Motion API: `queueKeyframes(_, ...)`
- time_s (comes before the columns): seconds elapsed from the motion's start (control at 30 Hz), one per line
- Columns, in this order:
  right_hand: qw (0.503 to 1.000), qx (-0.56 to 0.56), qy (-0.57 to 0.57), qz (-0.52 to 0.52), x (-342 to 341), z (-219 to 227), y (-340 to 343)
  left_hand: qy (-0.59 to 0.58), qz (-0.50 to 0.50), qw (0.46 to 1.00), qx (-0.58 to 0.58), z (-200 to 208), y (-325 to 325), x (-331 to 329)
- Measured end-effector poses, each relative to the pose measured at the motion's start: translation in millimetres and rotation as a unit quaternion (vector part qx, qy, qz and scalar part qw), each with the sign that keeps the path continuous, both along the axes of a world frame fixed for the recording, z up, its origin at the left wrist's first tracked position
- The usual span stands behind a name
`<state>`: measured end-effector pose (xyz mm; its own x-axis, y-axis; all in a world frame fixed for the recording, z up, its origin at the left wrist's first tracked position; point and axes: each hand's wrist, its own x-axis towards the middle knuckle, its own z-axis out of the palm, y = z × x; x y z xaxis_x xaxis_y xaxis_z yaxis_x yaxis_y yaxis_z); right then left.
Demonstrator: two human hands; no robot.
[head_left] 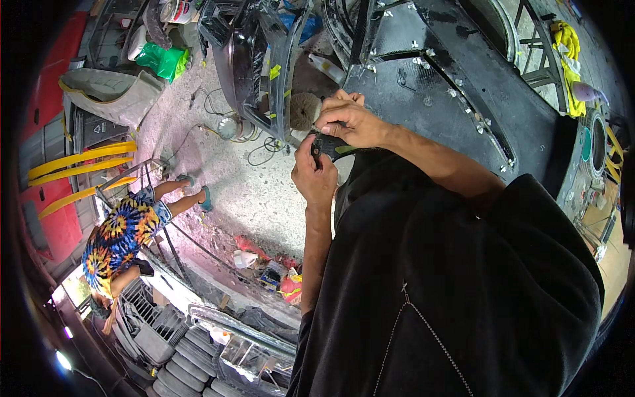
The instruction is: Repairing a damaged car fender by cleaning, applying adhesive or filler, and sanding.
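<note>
The largest thing is the black panel, and many white bits sit along its dark lines, so I judge that a good part of the work on it is already done; what these bits are for, I cannot tell. Left of the panel stands the black frame, with some yellow-green tabs on it. Near the panel's lower left corner are the two hands: the right hand pinches the upper edge of a small black piece, and the left hand grips its left end between thumb and fingers. This piece is loose in the hands just beside that corner, so its own step seems not finished. Smaller is the green strip on the piece, and smallest are the white bits on the panel. Whether the piece touches the panel is hidden.
</note>
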<state>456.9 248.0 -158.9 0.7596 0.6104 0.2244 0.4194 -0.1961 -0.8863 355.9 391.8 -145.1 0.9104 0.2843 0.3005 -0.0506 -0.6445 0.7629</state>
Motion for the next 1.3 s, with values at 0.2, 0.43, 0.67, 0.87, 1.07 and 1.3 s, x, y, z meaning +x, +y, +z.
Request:
queueKeyframes(0.2,0.999,-0.009,-0.034,0.028,15,5,1,-0.041,-0.023,0.997,0.06,-11,9,2)
queueKeyframes(0.43,0.974,-0.086,0.059,0.2,42,12,-7,-0.008,-0.052,0.994,0.094,-13,16,-2)
queueKeyframes(0.67,0.993,-0.035,0.069,0.091,21,-2,-2,0.019,-0.012,0.991,-0.133,-6,1,-1)
queueKeyframes(0.87,0.997,0.052,0.047,0.045,11,-11,3,0.024,-0.027,0.996,-0.087,-5,8,0)
queueKeyframes(1.07,0.979,-0.047,0.072,0.185,21,5,-18,-0.023,-0.078,0.996,0.049,-6,16,-1)
queueKeyframes(1.3,0.997,-0.045,0.061,-0.033,-24,9,-25,-0.016,0.01,0.989,-0.147,-3,0,7)
